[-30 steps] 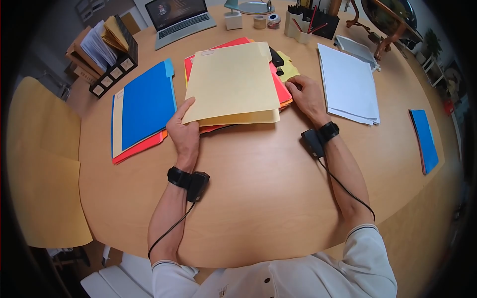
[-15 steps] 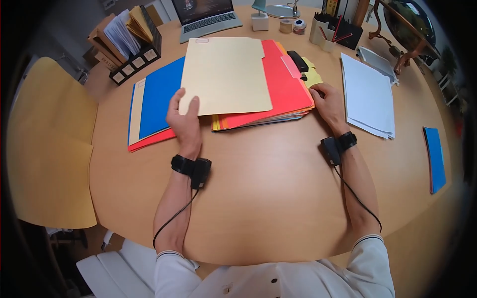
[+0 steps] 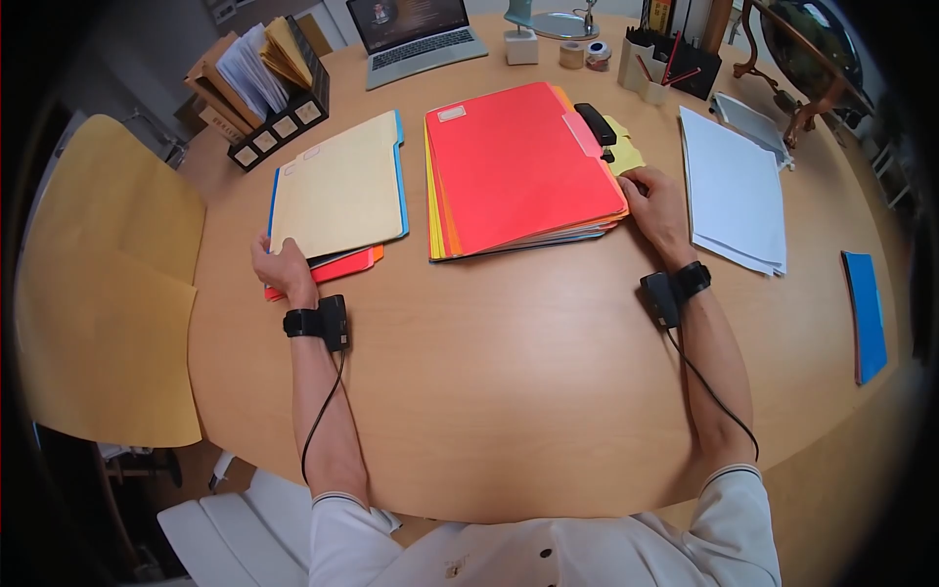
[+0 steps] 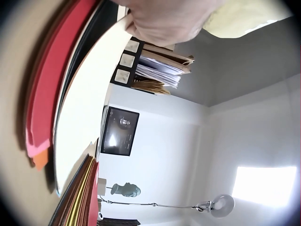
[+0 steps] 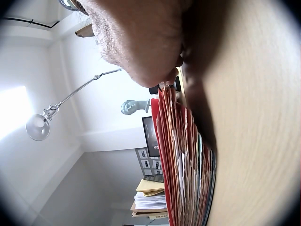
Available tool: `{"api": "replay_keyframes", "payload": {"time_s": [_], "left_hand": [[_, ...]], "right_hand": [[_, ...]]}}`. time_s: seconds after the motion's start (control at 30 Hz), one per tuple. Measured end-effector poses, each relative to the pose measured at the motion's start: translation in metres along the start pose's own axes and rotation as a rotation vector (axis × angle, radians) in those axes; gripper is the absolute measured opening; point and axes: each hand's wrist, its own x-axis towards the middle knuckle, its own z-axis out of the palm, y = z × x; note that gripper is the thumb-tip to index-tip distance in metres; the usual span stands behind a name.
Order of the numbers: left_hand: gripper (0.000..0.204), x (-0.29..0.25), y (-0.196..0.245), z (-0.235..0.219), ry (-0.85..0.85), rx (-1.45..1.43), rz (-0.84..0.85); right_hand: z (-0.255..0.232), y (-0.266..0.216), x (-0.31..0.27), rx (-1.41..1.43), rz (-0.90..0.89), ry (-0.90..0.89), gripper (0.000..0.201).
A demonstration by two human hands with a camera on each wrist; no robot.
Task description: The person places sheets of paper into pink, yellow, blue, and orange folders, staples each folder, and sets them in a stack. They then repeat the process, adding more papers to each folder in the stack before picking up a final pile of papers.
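Observation:
The left hand (image 3: 285, 271) pinches the near left corner of a cream folder (image 3: 337, 186), which lies on the left pile with blue and red folders under it. In the left wrist view, the hand (image 4: 164, 21) holds that cream folder (image 4: 89, 99) at its edge, above red folders (image 4: 49, 94). A red folder (image 3: 518, 166) tops the thick middle stack. Beside that stack's right edge rests the right hand (image 3: 655, 207), fingers curled near its corner. The right wrist view shows this hand (image 5: 141, 42) against the stack's edges (image 5: 181, 150); its fingertips are mostly hidden.
A black hole punch or stapler (image 3: 594, 127) and yellow papers (image 3: 624, 149) lie behind the right hand. White sheets (image 3: 734, 196) are to the right, a blue folder (image 3: 864, 318) at the far right. At the back stand a file holder (image 3: 284, 127), laptop (image 3: 421, 49) and pen holder (image 3: 650, 73).
The left hand has carried the cream folder leftward from above the middle stack onto the left pile, uncovering the red folder. The right hand has stayed by the stack's right edge.

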Motion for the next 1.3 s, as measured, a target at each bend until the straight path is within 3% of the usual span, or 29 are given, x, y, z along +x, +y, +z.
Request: {"api": "replay_keyframes", "payload": {"time_s": [0.07,0.1,0.17,0.2,0.27,0.33,0.4,0.43,0.5,0.63,0.7,0.93,1.17,1.3], "left_hand": [[0.042,-0.010,0.023,-0.001,0.193,0.622,0.057],[0.042,-0.010,0.019,0.002,0.188,0.622,0.056],[0.040,-0.009,0.018,0.010,0.159,0.461,0.477],[0.040,-0.012,0.017,0.016,0.157,0.458,0.476],[0.044,-0.041,0.061,0.030,-0.254,-0.041,0.424],[0.051,-0.076,0.092,0.042,-0.496,-0.130,0.462],[0.066,-0.113,0.123,0.042,-0.703,-0.075,0.562],[0.066,-0.126,0.133,0.042,-0.711,-0.086,0.561],[0.087,-0.148,0.144,0.041,-0.928,0.110,0.616],[0.100,-0.164,0.137,0.044,-0.956,0.292,0.699],[0.101,-0.162,0.135,0.045,-0.983,0.300,0.605],[0.101,-0.161,0.133,0.044,-1.011,0.287,0.577],[0.100,-0.160,0.133,0.044,-1.011,0.268,0.579],[0.105,-0.160,0.135,0.043,-1.011,0.323,0.594]], "right_hand": [[0.000,-0.001,0.000,-0.002,-0.008,0.004,0.022],[0.000,-0.001,0.000,0.012,0.003,0.001,0.022],[-0.001,-0.001,0.000,0.023,0.015,0.000,0.022],[0.000,-0.002,0.000,0.023,0.016,-0.001,0.023],[-0.001,-0.004,0.000,0.015,0.016,0.005,0.024],[-0.005,-0.009,-0.001,0.046,0.045,-0.013,0.028],[-0.006,-0.010,-0.001,0.071,0.060,-0.020,0.031],[-0.006,-0.010,-0.002,0.107,0.071,-0.031,0.033],[-0.009,-0.012,-0.004,0.147,0.100,-0.038,0.034],[-0.011,-0.011,-0.003,0.196,0.078,-0.118,0.031],[-0.012,-0.012,-0.004,0.236,0.073,-0.150,0.031],[-0.012,-0.009,-0.003,0.292,0.124,-0.216,0.033],[-0.011,-0.008,-0.002,0.332,0.157,-0.225,0.036],[-0.006,-0.011,-0.003,0.261,0.090,-0.152,0.044]]}}
